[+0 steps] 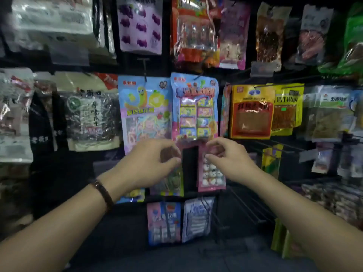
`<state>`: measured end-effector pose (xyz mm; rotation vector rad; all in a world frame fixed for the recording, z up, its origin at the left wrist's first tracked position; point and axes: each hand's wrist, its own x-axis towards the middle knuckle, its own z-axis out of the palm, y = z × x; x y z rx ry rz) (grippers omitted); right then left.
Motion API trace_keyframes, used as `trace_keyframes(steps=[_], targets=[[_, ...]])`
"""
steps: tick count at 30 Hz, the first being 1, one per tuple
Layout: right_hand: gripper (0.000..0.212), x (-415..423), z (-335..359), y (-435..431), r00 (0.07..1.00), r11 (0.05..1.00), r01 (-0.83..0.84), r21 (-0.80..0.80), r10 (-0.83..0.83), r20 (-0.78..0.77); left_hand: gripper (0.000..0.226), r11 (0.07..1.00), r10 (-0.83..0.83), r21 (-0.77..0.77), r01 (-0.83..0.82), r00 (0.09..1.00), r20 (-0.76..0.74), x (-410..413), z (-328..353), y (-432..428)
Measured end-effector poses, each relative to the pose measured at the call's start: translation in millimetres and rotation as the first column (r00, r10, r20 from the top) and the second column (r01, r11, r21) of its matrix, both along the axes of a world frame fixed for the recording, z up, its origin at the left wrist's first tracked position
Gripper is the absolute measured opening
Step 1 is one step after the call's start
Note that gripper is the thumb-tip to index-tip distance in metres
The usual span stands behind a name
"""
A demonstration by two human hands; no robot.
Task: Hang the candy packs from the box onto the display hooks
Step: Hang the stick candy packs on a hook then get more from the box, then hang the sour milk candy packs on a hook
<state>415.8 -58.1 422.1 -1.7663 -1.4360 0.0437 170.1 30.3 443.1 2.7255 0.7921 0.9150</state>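
The right hand (225,158) pinched the pink candy pack (211,173) by its top, likely to seat it on a hidden hook below the blue packs, while the left hand's (149,161) curled fingers (174,160) perhaps steadied the green pack (170,183) alongside.

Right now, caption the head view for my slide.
Right hand pinches a pink candy pack at the display rack, left hand alongside.

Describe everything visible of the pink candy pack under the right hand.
The pink candy pack is a flat, glossy plastic pouch, held upright just below a blue pack. Its clear front shows rows of small white round candies. The right hand pinches its top, with the thumb on the front. Whether it sits on a hook is hidden.
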Motion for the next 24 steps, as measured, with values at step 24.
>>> trace_keyframes(steps=[24], targets=[[0.033, -85, -561, -126, 0.876, 0.493, 0.057, -0.868, -0.441, -0.193, 0.044, 0.883, -0.191, -0.450, -0.136, 0.772, -0.606, -65, -422, -70]])
